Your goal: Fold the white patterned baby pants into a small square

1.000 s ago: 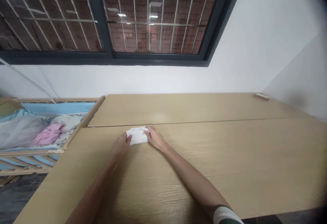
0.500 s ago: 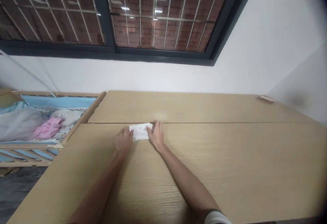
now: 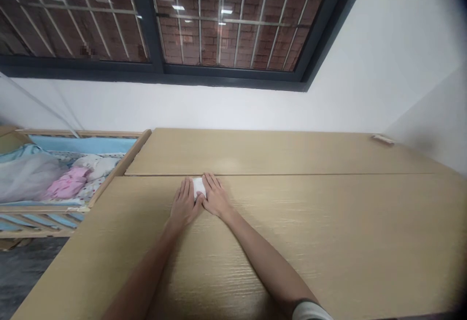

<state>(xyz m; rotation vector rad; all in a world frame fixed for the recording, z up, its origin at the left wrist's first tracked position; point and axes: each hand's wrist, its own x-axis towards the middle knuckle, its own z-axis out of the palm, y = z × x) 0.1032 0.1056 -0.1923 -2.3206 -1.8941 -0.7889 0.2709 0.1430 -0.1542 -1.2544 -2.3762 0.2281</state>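
Note:
A small folded white cloth (image 3: 199, 187) lies flat on the light wooden tabletop (image 3: 292, 232), just in front of the seam between two boards. My left hand (image 3: 183, 202) rests flat over its left part, fingers stretched out and pointing away from me. Over the right part lies my right hand (image 3: 216, 196), also flat with fingers extended. The two thumbs come close together at the cloth's near edge. Only the middle strip of the cloth shows; both its sides are hidden under my hands.
To the left stands a wooden crib (image 3: 136, 150) with blue lining, holding a pink cloth (image 3: 69, 183) and other bedding. A small pale object (image 3: 383, 139) lies at the far right of the boards. Behind is a white wall with a dark-framed barred window (image 3: 233, 74).
My hands have gone from holding the cloth at its left and right edges to lying flat on top of it, closer together. More of the cloth is covered now.

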